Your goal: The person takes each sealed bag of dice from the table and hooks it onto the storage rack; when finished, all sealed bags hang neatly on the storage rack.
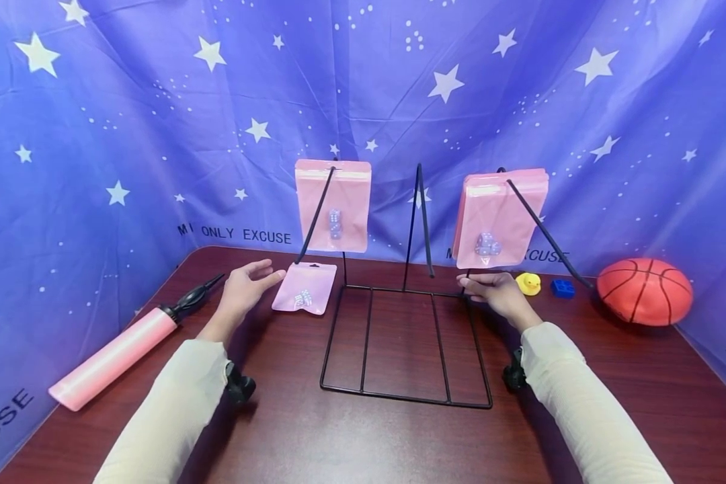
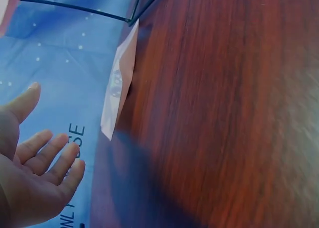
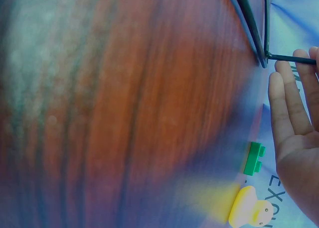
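Note:
My left hand (image 1: 245, 290) hovers beside a small pink zip bag (image 1: 304, 289) that lies on the table with dice showing through it. Its fingers are relaxed, and a gap separates them from the bag in the left wrist view. My right hand (image 1: 495, 294) is at the rear right upright of a black wire rack (image 1: 407, 401), fingers extended along the wire in the right wrist view; the thumb is hidden there. On the rack's left hook hangs a pink bag (image 1: 352, 195) with dice inside. Several more pink bags (image 1: 493, 208) hang on the right hook. The middle hook (image 1: 425, 208) holds nothing.
A pink hand pump (image 1: 117, 356) lies at the left. Right of the rack sit a yellow duck (image 1: 528, 284), a blue block (image 1: 562, 288) and an orange basketball (image 1: 644, 292). The right wrist view also has a green block (image 3: 253, 158). A starry blue cloth (image 1: 363, 81) closes off the back.

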